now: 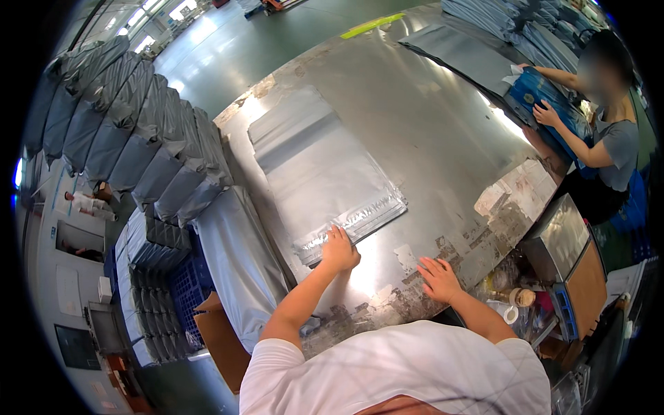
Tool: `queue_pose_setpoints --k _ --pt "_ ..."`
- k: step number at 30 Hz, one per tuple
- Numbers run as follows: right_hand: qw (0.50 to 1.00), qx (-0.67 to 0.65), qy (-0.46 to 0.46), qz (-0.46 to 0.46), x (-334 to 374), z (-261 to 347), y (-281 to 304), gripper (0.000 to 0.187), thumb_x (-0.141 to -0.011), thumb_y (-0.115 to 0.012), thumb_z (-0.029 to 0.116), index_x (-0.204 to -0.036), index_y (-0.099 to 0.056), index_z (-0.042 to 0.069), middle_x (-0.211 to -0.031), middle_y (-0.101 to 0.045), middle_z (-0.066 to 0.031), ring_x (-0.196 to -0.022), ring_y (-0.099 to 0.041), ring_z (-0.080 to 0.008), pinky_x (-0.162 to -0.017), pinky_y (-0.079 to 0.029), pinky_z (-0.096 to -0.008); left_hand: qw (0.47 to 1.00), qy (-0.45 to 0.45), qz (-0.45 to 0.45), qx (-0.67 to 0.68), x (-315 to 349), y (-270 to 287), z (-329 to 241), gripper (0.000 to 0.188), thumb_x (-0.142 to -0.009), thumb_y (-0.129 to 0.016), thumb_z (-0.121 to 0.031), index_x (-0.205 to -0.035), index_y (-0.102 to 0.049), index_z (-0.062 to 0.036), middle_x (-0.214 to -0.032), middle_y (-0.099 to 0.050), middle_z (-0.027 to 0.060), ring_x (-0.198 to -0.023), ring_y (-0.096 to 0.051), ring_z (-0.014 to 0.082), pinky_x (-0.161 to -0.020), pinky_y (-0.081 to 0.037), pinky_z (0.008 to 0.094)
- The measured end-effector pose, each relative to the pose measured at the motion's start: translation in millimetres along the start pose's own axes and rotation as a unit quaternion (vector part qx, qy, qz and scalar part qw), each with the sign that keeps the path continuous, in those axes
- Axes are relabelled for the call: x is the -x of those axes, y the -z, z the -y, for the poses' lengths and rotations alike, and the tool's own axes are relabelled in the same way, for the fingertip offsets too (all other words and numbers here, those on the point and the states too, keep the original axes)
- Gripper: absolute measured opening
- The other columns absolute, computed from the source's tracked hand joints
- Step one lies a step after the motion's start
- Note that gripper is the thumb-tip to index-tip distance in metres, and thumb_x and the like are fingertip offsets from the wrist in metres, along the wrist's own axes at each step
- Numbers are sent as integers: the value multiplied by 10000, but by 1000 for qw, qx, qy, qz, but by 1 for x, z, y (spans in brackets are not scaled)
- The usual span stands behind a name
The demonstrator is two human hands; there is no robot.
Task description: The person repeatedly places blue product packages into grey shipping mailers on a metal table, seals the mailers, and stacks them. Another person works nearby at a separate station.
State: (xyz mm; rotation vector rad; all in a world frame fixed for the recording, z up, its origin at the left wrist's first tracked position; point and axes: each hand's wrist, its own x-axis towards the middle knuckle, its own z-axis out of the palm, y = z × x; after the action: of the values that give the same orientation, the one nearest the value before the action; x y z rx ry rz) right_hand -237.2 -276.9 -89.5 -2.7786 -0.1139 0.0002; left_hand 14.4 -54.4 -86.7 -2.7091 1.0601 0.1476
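Observation:
A flat stack of silver-grey plastic bags (325, 166) lies on the metal-topped table (429, 117), its crinkled, shiny edge toward me. My left hand (337, 250) rests on that near edge, fingers laid over the plastic and not closed around it. Whether its fingertips press down or only touch, I cannot tell. To the right, my right hand (440, 280) is over the worn front part of the tabletop, fingers spread and holding nothing, apart from the bags.
Piled grey bundles (131, 124) stand at the left, beside a grey-covered stack (238, 256) and an open cardboard box (220, 342). At the right a co-worker (615, 145) handles a blue package (546, 104). A metal box (560, 238) and tape rolls (510, 315) sit at near right.

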Motion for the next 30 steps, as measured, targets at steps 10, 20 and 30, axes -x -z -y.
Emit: queue_pose_setpoints --k 10,20,30 --pt "999 9 20 -34 5 4 -4 527 -756 -562 239 -1249 -440 97 -1344 -365 -109 -1234 -342 -238 -1018 -230 -434 998 -41 -30 20 -5 8 8 142 -776 -501 -81 -853 -548 29 -820 -593 163 -754 -617 262 -599 -525 334" --pt "998 12 37 -42 10 -8 -29 550 -801 -525 261 -1302 -375 92 -1381 -325 -109 -1273 -307 -224 -1042 -209 -422 991 42 27 122 50 7 -58 757 -754 -613 -389 -1326 -292 -12 -1395 -216 258 -1296 -209 402 -999 -171 592" --pt "1000 -19 20 7 16 -17 -34 592 -820 -515 264 -1350 -311 95 -1428 -242 -102 -1316 -235 -201 -1066 -152 -397 915 -348 -172 -106 192 -83 -94 501 -830 -462 -338 -1277 -397 -121 -1372 -281 202 -1301 -236 316 -938 -187 664"
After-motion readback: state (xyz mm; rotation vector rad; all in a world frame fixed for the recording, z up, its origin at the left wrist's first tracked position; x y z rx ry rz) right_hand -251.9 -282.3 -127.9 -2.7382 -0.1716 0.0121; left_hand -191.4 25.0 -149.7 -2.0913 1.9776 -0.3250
